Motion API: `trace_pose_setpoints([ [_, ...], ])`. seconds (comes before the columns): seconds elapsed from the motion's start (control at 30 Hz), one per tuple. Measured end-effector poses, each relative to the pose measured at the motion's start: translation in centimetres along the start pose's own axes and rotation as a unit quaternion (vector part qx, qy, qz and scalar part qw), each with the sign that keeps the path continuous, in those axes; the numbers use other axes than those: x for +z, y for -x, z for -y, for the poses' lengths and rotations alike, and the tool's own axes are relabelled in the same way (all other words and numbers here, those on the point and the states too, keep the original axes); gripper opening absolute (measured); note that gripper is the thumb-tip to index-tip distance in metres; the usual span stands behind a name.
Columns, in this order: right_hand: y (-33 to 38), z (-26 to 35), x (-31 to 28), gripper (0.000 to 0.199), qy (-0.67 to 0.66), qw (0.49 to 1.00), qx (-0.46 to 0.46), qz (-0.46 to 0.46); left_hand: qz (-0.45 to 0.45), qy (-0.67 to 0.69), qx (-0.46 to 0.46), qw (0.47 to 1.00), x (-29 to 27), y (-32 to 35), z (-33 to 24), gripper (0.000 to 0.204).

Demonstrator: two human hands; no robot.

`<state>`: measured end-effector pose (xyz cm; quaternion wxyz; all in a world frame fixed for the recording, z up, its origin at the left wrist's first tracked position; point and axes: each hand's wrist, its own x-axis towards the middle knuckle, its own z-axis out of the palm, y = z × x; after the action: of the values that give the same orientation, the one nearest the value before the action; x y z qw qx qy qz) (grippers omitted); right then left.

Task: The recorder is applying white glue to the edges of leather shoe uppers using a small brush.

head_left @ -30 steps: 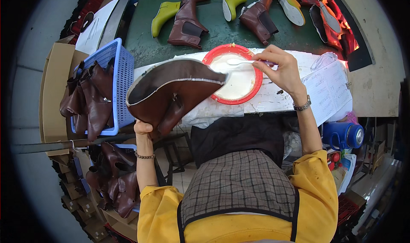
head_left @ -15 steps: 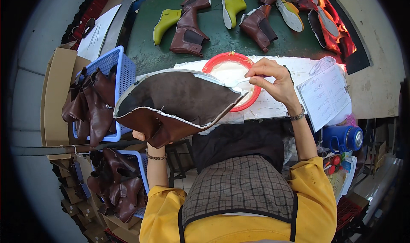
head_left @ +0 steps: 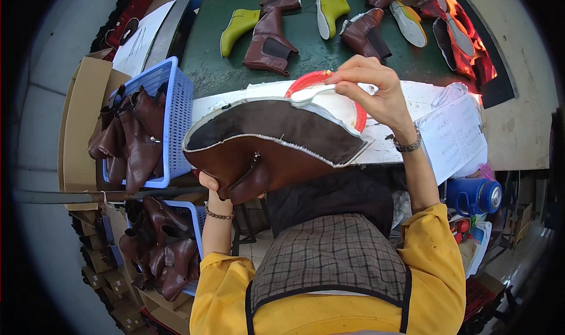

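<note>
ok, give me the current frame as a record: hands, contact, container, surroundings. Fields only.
left hand: grips brown boot upper from beneath, opening toward camera
right hand: pinches small white tool
contact: tool's broad end at upper's far edge
container: red-rimmed bowl, white contents, partly hidden behind upper
green table: brown boots, yellow-green boots
person's left: blue baskets holding brown footwear pieces
person's right: written sheets, blue flask

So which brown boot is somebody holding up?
The brown boot in the left hand, partly hiding the red bowl. The other brown boots lie on the green table or in the blue baskets; no hand touches them.
</note>
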<state>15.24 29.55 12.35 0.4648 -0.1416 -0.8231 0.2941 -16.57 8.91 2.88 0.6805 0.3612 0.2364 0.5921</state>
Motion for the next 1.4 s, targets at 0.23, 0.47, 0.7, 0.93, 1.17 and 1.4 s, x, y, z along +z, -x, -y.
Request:
trace_pose_setpoints([
  [0.23,-0.2,0.2,0.0,0.012,0.024,0.999,-0.001,0.037,0.026,0.048,0.005,0.998,-0.1,0.1,0.5,0.111],
  [0.47,-2.5,0.5,0.3,0.012,0.033,0.992,0.0,0.123,0.055,0.094,0.002,0.994,0.5,-2.0,1.8,0.111],
  [0.7,-4.8,0.1,2.9,0.014,0.027,0.982,-0.083,0.165,0.086,0.131,-0.005,0.988,2.3,-2.4,3.6,0.112],
  [0.93,-1.7,-2.1,0.8,0.016,-0.048,0.996,0.011,0.075,0.129,0.166,-0.005,0.978,1.1,-1.5,1.5,0.112],
  [1.17,2.5,-3.8,0.9,0.017,-0.033,0.997,0.071,0.016,0.177,0.196,0.011,0.964,0.3,-3.8,0.0,0.112],
  [1.4,7.7,-8.4,-0.4,0.017,-0.093,0.941,0.283,-0.158,0.092,0.178,0.055,0.978,0.9,-3.1,-1.7,0.113],
])
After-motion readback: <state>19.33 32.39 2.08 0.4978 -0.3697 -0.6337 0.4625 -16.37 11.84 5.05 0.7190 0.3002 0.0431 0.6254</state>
